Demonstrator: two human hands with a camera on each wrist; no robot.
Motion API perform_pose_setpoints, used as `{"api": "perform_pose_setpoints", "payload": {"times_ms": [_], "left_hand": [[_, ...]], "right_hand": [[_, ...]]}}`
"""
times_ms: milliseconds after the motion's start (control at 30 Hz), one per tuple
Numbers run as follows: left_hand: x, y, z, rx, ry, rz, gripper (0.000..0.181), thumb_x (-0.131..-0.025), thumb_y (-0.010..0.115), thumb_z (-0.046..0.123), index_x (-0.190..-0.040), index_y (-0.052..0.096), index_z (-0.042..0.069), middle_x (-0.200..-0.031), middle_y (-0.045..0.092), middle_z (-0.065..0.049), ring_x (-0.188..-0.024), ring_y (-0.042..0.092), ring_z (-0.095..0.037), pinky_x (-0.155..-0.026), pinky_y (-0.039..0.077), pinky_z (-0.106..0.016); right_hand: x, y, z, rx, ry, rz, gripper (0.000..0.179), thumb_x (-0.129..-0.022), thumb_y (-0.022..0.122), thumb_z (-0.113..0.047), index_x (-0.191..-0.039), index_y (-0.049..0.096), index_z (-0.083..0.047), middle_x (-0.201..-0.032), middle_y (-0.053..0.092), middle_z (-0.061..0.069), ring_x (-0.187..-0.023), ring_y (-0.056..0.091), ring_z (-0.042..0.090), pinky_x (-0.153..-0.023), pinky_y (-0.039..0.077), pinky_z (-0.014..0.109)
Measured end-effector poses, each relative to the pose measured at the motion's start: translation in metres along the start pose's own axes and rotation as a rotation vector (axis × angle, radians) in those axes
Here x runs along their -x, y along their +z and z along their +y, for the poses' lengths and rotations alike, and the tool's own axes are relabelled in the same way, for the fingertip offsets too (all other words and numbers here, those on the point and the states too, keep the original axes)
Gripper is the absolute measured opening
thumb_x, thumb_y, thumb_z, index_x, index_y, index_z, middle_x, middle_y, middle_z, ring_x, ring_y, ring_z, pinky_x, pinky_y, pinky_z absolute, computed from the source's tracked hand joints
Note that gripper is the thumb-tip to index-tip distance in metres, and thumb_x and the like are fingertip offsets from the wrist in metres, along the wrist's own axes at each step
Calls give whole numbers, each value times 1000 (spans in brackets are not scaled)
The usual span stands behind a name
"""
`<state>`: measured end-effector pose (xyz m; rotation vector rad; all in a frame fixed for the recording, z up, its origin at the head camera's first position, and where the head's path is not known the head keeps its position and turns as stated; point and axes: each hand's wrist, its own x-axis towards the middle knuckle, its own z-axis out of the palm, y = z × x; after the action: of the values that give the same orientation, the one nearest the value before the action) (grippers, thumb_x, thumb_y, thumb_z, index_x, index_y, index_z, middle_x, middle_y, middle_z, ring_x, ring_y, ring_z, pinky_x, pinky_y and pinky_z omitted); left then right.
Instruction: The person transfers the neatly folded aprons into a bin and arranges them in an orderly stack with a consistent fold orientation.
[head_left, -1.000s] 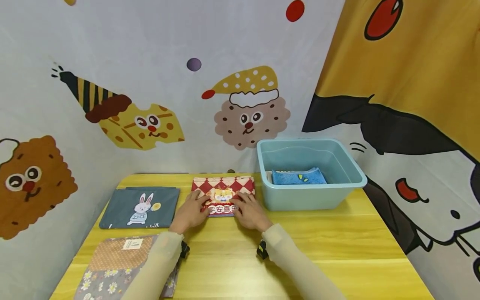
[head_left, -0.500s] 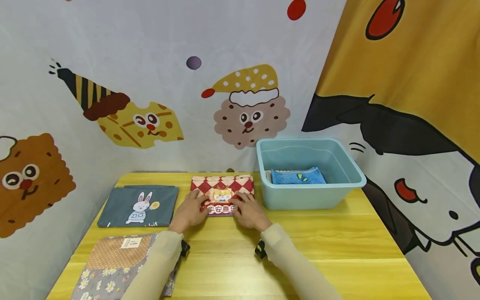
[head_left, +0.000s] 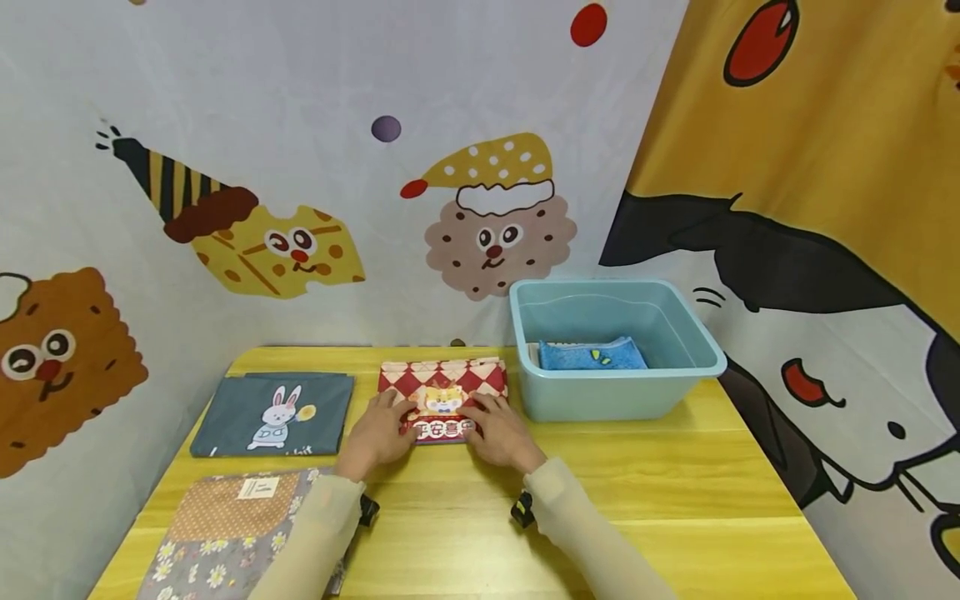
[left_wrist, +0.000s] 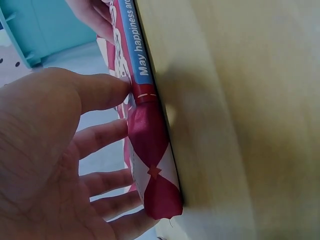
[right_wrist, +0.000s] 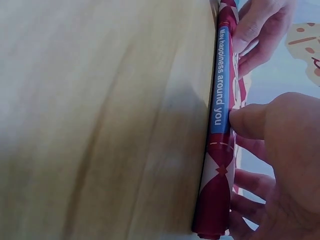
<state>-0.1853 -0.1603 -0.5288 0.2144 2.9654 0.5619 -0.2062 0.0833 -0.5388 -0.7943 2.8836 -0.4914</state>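
A folded red-and-cream diamond-checked cloth (head_left: 444, 402), printed with a cartoon animal and white characters, lies flat on the table. My left hand (head_left: 378, 433) rests on its left side with fingers spread, and my right hand (head_left: 500, 432) rests likewise on its right side. In the left wrist view, the thumb (left_wrist: 105, 92) touches near the cloth's front fold, beside a blue strip of lettering. The right wrist view shows the right thumb (right_wrist: 250, 121) at that same fold, by the words "May happiness around you". Both hands' fingers are extended over the top layer.
Right of the cloth stands a light blue plastic bin (head_left: 600, 396) with a blue folded item (head_left: 592, 356) inside. To the left lie a dark teal folded cloth (head_left: 232, 412) with a rabbit and a grey floral one (head_left: 243, 550), partly under my left sleeve. A printed curtain (head_left: 300, 83) hangs behind the table.
The red checked cloth has slid slightly toward me with both hands resting on it. The head view has shifted a little.
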Motion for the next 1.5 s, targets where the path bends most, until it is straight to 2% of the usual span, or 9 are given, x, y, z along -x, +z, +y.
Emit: {"api": "perform_pose_setpoints", "payload": {"times_ms": [400,633,967,1267,1500], "left_hand": [[19,6,6,-4,15,23,55,-96,68,36,-146,58,13,-159,39,-25,-149,34,-46,-115,41,-61],[31,9,10,-11,21,52,54,-94,69,33,-143,61,12,-156,43,-24,-145,38,-46,-110,45,-61],[55,12,21,-37,49,99,52,-93,73,33,-139,64,12,-150,49,-23,-139,44,-45,-104,52,-57],[69,19,29,-45,45,111,51,-92,74,35,-138,65,14,-151,48,-22,-140,45,-43,-101,54,-58],[81,17,34,-36,45,100,51,-92,74,36,-138,66,15,-153,47,-22,-141,44,-43,-97,53,-64]], "right_hand": [[19,3,-4,26,-45,34,40,-105,55,-28,-144,61,-20,-159,45,14,-145,43,37,-120,36,56],[30,4,-8,22,-37,40,41,-105,56,-30,-144,61,-21,-159,45,13,-145,44,37,-119,38,55],[52,6,-14,26,-74,79,38,-104,58,-27,-140,64,-20,-155,49,14,-141,48,35,-115,42,54],[71,5,-19,29,-28,69,39,-103,59,-27,-141,64,-22,-157,48,12,-140,48,34,-107,48,55],[83,7,-22,27,-19,71,38,-103,58,-29,-141,64,-22,-157,48,11,-141,47,33,-108,47,54]]}}
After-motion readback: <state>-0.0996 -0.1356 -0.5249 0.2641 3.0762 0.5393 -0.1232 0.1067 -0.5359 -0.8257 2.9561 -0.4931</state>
